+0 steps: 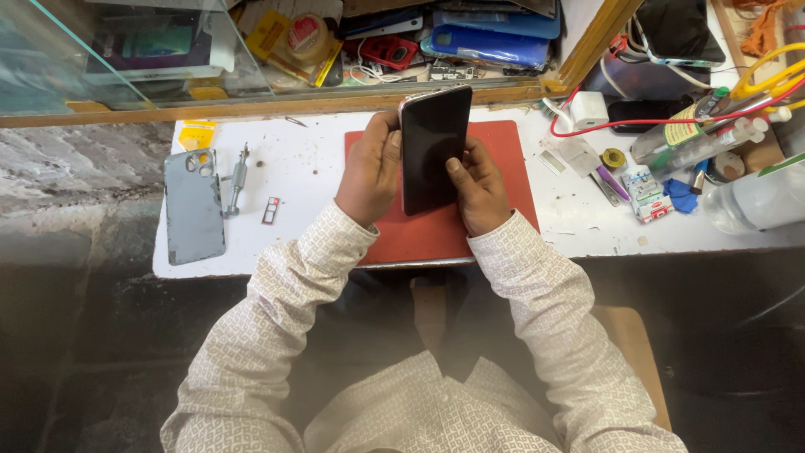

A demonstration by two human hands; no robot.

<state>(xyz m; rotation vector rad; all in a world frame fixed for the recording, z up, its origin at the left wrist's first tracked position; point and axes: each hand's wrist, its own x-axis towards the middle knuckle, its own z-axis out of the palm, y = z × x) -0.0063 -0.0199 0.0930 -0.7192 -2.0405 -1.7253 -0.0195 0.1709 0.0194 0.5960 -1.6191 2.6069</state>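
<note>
Dark-screened phone (433, 151) upright above red mat (503, 159), left hand (370, 170) and right hand (478, 188) clasped on its edges

Thing: a phone (433, 149), held in both hands.
Look: flat and thin, with a dark, shiny front and a pale, light-coloured edge.
Screen: black, with nothing showing on it.
Pose: it stands up on its long side, the top tipped a little away from the person, the dark front facing up.
Place: it is lifted above the red mat (503, 159) on the white counter (310, 168).
Hold: the left hand (371, 172) grips its left edge and the right hand (476, 186) grips its right edge.
</note>
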